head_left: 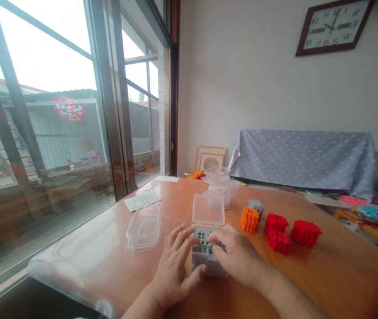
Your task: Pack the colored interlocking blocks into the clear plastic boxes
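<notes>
A small clear plastic box (217, 268) stands in front of me, its hinged lid (208, 210) tipped back. Grey lattice-like plastic pieces (202, 235) fill its top. My left hand (178, 261) is at the box's left side, fingers stretched out and spread; the fingertips reach the pieces at the rim and the thumb lies across the front. From the right, my right hand (233, 250) comes over the box with curled fingers, thumb and forefinger closed at the grey pieces. Its fingers partly cover what they grip.
An empty clear tub (144, 227) sits to the left, near a printed sheet (142, 200). On the right stand an orange block stack (250, 219), a grey stack (256, 206) and red stacks (278, 235), (306, 233). More clear containers (217, 177) are at the table's far end.
</notes>
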The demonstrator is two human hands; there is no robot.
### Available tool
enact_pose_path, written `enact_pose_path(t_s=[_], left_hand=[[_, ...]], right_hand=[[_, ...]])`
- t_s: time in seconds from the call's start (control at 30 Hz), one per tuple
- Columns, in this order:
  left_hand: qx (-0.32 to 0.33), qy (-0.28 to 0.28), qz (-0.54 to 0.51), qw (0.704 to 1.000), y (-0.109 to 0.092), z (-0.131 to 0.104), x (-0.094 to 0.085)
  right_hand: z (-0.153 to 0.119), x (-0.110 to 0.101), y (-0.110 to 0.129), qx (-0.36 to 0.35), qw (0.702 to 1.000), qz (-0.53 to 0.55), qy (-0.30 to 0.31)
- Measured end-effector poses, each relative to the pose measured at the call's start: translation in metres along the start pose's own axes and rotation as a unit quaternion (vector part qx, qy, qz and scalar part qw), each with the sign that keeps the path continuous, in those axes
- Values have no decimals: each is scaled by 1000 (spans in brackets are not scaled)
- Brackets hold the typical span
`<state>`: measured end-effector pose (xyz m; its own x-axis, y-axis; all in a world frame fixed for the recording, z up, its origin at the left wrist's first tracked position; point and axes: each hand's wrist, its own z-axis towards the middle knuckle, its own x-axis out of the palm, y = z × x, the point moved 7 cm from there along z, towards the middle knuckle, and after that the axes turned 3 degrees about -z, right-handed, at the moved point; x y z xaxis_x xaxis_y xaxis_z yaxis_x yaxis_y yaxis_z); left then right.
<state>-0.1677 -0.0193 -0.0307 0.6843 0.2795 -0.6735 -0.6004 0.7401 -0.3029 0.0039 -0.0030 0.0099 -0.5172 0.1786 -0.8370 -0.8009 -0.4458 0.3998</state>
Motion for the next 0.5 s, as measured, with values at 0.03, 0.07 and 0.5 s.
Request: enact_pose_path(t_s=[0.03,0.07,0.5], left_hand=[[-3,-1,0,1000,0,0,0],[-4,0,-1,1000,0,0,0],[5,-2,-1,1000,-1,0,-3]], right_hand=[[0,1,0,-2,1000,3,0],[0,1,0,-4,1000,5,0],[-1,6,-5,0,1000,7,-1]])
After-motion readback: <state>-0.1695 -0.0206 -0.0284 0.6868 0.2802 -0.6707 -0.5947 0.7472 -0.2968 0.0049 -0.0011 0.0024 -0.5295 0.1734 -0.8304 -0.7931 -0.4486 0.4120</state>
